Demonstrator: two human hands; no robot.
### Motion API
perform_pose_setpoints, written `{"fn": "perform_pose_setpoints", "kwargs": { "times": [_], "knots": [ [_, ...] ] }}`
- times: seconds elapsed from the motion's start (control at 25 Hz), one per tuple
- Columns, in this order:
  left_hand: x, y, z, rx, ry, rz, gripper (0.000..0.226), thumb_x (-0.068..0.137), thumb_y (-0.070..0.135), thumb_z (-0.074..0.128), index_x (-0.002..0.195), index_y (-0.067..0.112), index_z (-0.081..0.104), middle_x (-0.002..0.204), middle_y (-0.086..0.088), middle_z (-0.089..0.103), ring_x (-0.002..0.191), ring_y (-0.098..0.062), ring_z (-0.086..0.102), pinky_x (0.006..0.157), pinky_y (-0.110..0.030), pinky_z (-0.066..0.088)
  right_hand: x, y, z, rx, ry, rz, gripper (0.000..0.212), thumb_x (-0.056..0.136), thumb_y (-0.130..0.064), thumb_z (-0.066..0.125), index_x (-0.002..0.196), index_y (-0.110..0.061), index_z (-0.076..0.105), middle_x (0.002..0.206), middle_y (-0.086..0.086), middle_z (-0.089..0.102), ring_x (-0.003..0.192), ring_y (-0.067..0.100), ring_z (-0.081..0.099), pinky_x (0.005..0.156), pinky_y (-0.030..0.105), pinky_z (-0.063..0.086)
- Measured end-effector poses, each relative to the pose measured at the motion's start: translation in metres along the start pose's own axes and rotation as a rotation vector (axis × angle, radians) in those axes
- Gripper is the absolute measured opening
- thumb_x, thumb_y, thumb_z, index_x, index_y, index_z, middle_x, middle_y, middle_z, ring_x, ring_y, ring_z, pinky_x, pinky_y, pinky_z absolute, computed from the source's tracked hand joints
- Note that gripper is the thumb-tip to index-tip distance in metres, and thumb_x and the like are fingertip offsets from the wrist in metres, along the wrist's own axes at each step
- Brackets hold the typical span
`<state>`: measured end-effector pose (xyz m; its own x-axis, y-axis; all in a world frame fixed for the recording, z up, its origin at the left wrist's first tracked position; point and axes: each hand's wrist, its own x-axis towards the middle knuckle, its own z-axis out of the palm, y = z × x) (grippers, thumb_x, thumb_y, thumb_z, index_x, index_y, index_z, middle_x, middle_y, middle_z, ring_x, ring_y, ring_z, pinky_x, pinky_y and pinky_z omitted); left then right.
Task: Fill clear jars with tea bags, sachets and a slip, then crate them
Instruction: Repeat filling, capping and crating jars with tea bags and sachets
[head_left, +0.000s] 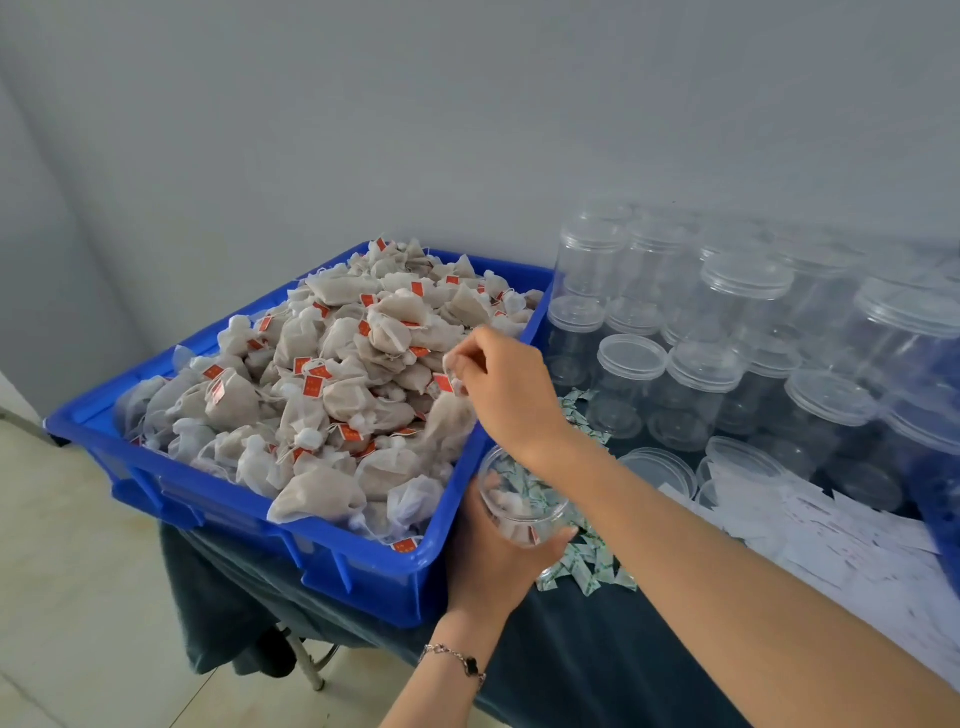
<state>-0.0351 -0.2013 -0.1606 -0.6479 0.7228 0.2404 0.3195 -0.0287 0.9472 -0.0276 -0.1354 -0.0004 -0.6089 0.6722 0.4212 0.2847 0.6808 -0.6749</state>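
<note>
A blue crate (218, 512) on the table's left end is heaped with white tea bags (332, 384) carrying red tags. My left hand (493, 566) grips an open clear jar (519, 501) just right of the crate's near corner; a few tea bags lie inside it. My right hand (506, 389) reaches over the crate's right rim and pinches a tea bag (449, 382) by its red tag at the edge of the heap. Small green-and-white sachets (587, 564) lie scattered under and beside the jar. White paper slips (831, 530) are spread to the right.
Many empty clear jars with lids (727, 332) stand stacked against the wall on the right. Loose lids (660, 467) lie near the slips. A dark cloth (597, 665) covers the table; the floor (78, 597) is to the left. Another blue bin (940, 499) shows at the right edge.
</note>
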Motion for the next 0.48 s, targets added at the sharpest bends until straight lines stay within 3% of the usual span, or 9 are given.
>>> {"fn": "perform_pose_setpoints", "kwargs": {
  "times": [0.08,0.16,0.24,0.36,0.48],
  "knots": [
    [-0.003,0.001,0.0,0.005,0.021,-0.002,0.09,0.046,0.055,0.083,0.12,0.053,0.033,0.12,0.029,0.049,0.114,0.009,0.049,0.089,-0.005,0.042,-0.004,-0.008,-0.018,0.004,0.065,-0.033,0.013,0.095,-0.02,0.054,0.087,-0.011,0.061,0.075,-0.007,0.062,0.069,0.009,0.059,0.066,0.029,0.05],
    [-0.002,0.003,0.0,0.024,0.04,-0.013,0.087,0.043,0.061,0.081,0.115,0.055,0.033,0.117,0.031,0.048,0.113,0.014,0.047,0.085,0.0,0.039,-0.011,-0.011,-0.036,-0.015,0.134,-0.072,0.012,0.093,-0.02,0.056,0.088,-0.011,0.063,0.077,-0.008,0.063,0.072,0.009,0.059,0.068,0.029,0.05],
    [-0.001,0.002,0.001,0.032,0.054,-0.028,0.091,0.041,0.064,0.079,0.119,0.048,0.035,0.119,0.026,0.049,0.116,0.007,0.049,0.089,-0.006,0.04,-0.019,-0.012,-0.051,-0.023,0.158,-0.095,0.011,0.091,-0.019,0.057,0.085,-0.014,0.064,0.074,-0.013,0.061,0.072,0.008,0.06,0.068,0.03,0.051],
    [-0.001,-0.001,0.003,0.051,0.056,-0.046,0.106,0.039,0.066,0.078,0.13,0.028,0.038,0.124,0.014,0.052,0.118,-0.006,0.051,0.101,-0.028,0.045,-0.03,-0.007,-0.06,-0.077,0.107,-0.099,0.012,0.09,-0.018,0.057,0.082,-0.015,0.064,0.07,-0.014,0.061,0.068,0.008,0.06,0.065,0.031,0.051],
    [-0.002,0.005,0.002,0.093,0.076,-0.054,0.097,0.04,0.064,0.078,0.121,0.031,0.036,0.122,0.008,0.053,0.117,-0.013,0.052,0.102,-0.032,0.043,-0.037,0.005,-0.055,-0.199,-0.134,-0.011,0.014,0.092,-0.019,0.054,0.086,-0.012,0.065,0.079,-0.001,0.068,0.071,0.015,0.062,0.068,0.035,0.052]
  ]
}}
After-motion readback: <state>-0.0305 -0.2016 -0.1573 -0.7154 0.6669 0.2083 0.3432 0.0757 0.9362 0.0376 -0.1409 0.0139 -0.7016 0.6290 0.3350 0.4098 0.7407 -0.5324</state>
